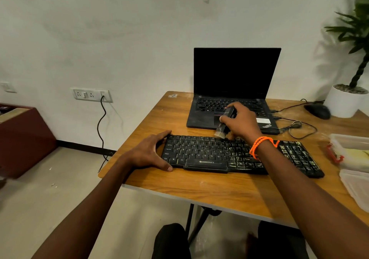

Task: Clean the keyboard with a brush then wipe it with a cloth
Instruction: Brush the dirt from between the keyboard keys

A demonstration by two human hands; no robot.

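A black keyboard (209, 153) lies across the wooden table (179, 185), its right half speckled with pale dust. My left hand (148, 153) rests at the keyboard's left end, fingers over its far corner and thumb along its near edge. My right hand (240, 122) grips a small black brush (224, 125) with pale bristles. The bristles point down and touch the keyboard's far edge near the middle. An orange cord bracelet sits on my right wrist. No cloth can be picked out for certain.
An open black laptop (231, 91) stands behind the keyboard, cables trailing to its right. A black mouse (317, 111) and a white plant pot (345, 101) sit at the back right. Clear plastic containers (351, 155) lie at the right edge. A wall socket (90, 94) is on the left.
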